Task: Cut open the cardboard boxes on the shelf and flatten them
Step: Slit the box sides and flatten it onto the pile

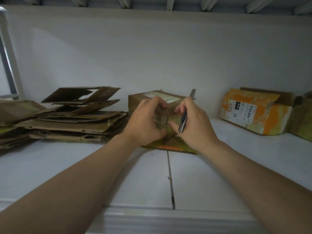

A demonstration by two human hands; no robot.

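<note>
**Kid:** What are the hands doing?

**Me:** The left hand (pixel 145 120) is curled round the near corner of the brown box (pixel 138 100). Its fingers bend over the top edge and it grips the box. The right hand (pixel 194 122) holds a thin dark cutter (pixel 184 120), a bit like a pen. The fingertips of that hand touch the same corner of the box. The two hands almost meet there.

**Kid:** Is the blade out?

**Me:** A grey bit pokes up above the right hand, toward 12 o'clock. It is blurry, so I cannot tell if it is the blade.

**Kid:** Where is the box?

**Me:** It is on the white shelf (pixel 101 166), straight ahead of the person at 12 o'clock, close to the back wall (pixel 152 48). It has a pale label (pixel 162 97) on top. It sits on a flat piece of card (pixel 168 146) with some orange on it.

**Kid:** What is next to it?

**Me:** At 9 o'clock from the box there is a pile of flat cardboard (pixel 76 120), just beside it. The top sheets of the pile tip up a little. At 3 o'clock, well apart, there is an orange box (pixel 256 112) with a white sticker and black lines on it. Its top flap is up. Another box (pixel 303 119) peeks in past it at the edge.
</note>
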